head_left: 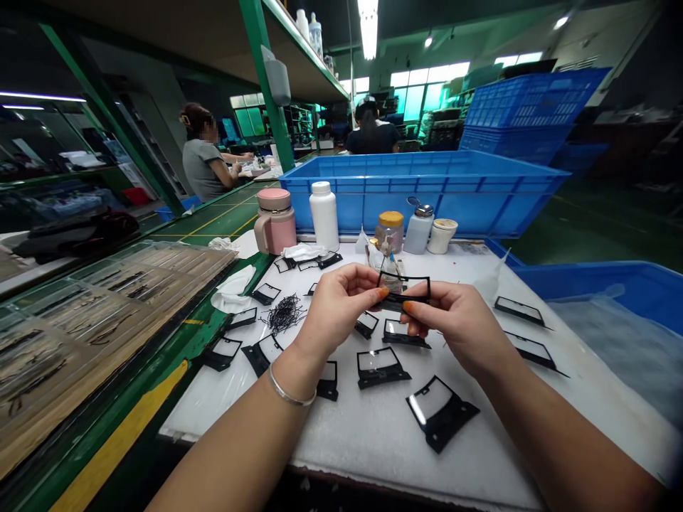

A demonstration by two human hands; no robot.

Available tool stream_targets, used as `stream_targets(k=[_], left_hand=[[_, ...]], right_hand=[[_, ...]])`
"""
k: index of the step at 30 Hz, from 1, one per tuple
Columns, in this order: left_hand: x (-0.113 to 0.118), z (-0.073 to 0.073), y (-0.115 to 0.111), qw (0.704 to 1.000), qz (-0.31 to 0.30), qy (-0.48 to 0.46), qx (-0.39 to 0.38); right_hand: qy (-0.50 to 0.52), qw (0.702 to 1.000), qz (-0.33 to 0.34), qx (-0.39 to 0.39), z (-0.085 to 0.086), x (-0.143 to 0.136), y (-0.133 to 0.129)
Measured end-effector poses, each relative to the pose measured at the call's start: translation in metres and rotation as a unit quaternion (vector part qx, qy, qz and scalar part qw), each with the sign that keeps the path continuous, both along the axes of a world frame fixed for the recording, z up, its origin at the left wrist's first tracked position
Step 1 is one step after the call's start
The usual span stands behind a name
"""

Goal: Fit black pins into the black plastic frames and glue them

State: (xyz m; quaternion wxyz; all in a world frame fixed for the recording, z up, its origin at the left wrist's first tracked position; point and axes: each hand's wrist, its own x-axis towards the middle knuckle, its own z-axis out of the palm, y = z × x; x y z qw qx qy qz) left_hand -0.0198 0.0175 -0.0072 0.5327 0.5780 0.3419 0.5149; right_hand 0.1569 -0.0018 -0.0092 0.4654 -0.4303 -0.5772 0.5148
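Between my two hands, raised above the white work surface, is a small black plastic frame with a clear window. My left hand pinches its left end with thumb and fingers. At the lower right edge, my right hand grips it, thumb in front and fingers curled behind. Several similar black frames lie around below, such as one frame under my hands and another frame nearer to me. A pile of thin black strips sits left of my left hand.
A pink mug, a white bottle, a yellow-lidded jar and a pump bottle line the back. Behind them stands a large blue crate. A clear compartment tray lies left. Two people work further off.
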Motion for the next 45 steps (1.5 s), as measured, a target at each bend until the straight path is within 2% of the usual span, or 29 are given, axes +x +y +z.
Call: stream_targets(k=[16,27,38,45], left_hand=[[0.003,0.001,-0.003,1.0,0.012,0.015,0.003],[0.004,0.003,-0.005,1.0,0.013,0.011,-0.006],[0.006,0.002,-0.007,0.999,-0.003,-0.032,-0.025],[0.008,-0.001,-0.005,0.995,-0.009,-0.071,-0.063]], right_hand=[[-0.035,0.998,-0.027,0.037,-0.002,0.001,0.0],[-0.033,0.999,-0.015,0.021,-0.001,0.001,0.0],[-0.036,0.999,-0.02,0.032,-0.004,0.005,0.0],[-0.057,0.997,-0.049,-0.002,-0.011,0.01,0.006]])
